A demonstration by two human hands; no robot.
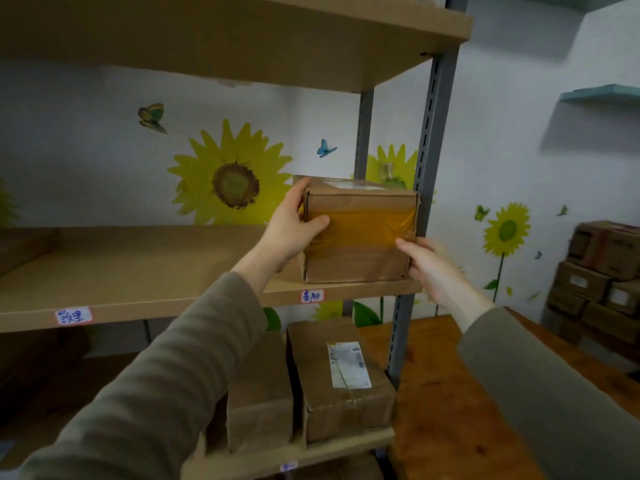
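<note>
Presently, the box (358, 233) is gripped by the left hand (289, 230) at its left edge and the right hand (434, 268) at its lower right corner, lengthwise along the shelf (138, 271).

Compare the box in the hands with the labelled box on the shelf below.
The held box is gripped by the left hand and right hand at the middle shelf; the lower box lies untouched. The held box shows broad yellowish tape across its front; the lower box shows a white label on top. Both are brown cardboard, creased.
</note>
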